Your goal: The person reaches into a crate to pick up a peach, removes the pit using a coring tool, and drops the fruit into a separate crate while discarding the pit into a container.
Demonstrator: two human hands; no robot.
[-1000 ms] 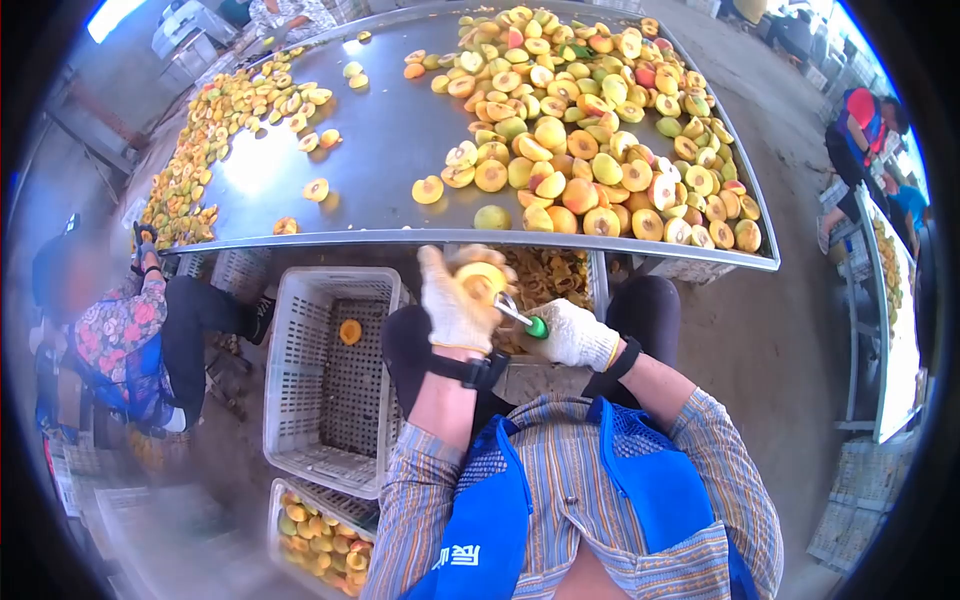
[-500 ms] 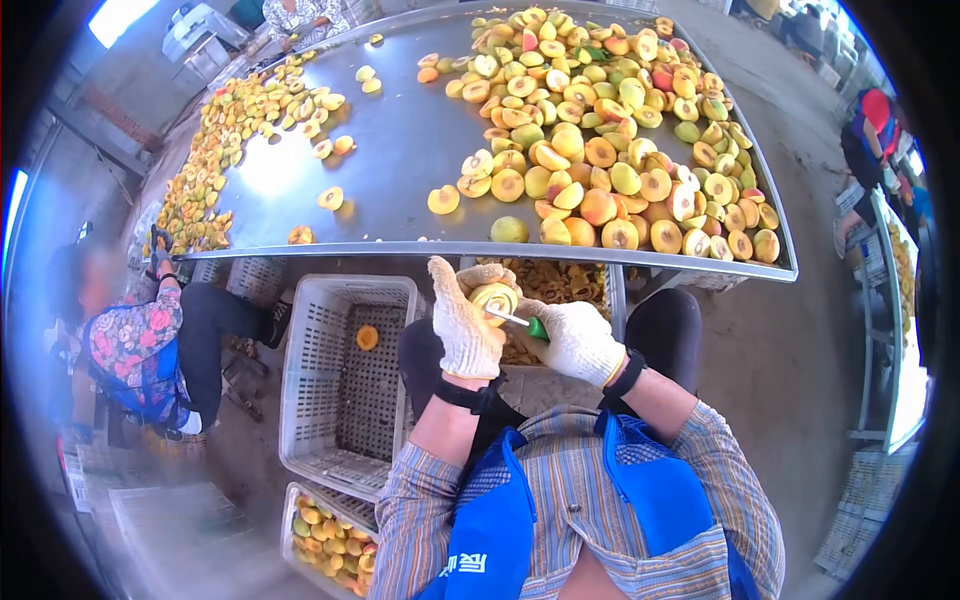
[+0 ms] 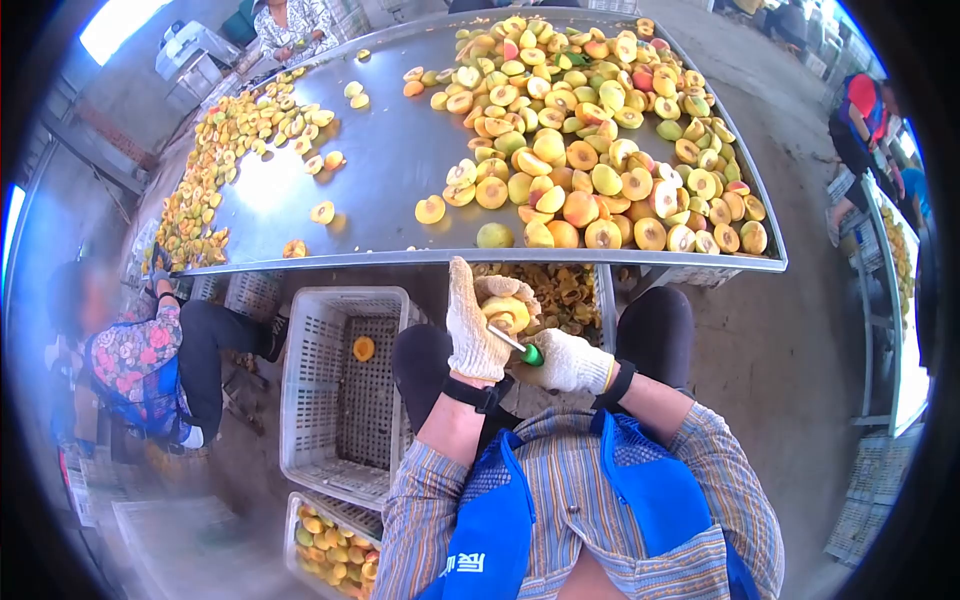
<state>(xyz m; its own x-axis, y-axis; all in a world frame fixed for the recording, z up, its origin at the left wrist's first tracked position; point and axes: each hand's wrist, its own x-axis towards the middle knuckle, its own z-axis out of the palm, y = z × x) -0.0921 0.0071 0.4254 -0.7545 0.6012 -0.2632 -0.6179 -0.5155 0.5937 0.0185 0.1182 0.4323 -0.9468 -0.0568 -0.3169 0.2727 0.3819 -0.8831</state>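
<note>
My left hand point(image 3: 476, 335), in a white knit glove, is closed around a yellow peach half point(image 3: 507, 314), with the thumb pointing up. In my right hand point(image 3: 570, 363), also gloved, is a coring tool point(image 3: 532, 354) with a green handle and a thin metal shaft. Its shaft meets the lower left side of the peach half, and the tip is hidden. Both hands are close together in front of the table's near edge, above a crate of fruit scraps point(image 3: 565, 295).
A metal table point(image 3: 370, 200) carries a big heap of peach halves point(image 3: 580, 140) and a second pile point(image 3: 200, 200) at left. One piece point(image 3: 363, 348) lies in a white crate point(image 3: 290, 400); a fuller crate point(image 3: 335, 545) stands below. A co-worker point(image 3: 140, 360) sits at left.
The tool has shifted from the middle of the peach half to its lower left side, and my right hand has dropped slightly. The camera view has moved a little.
</note>
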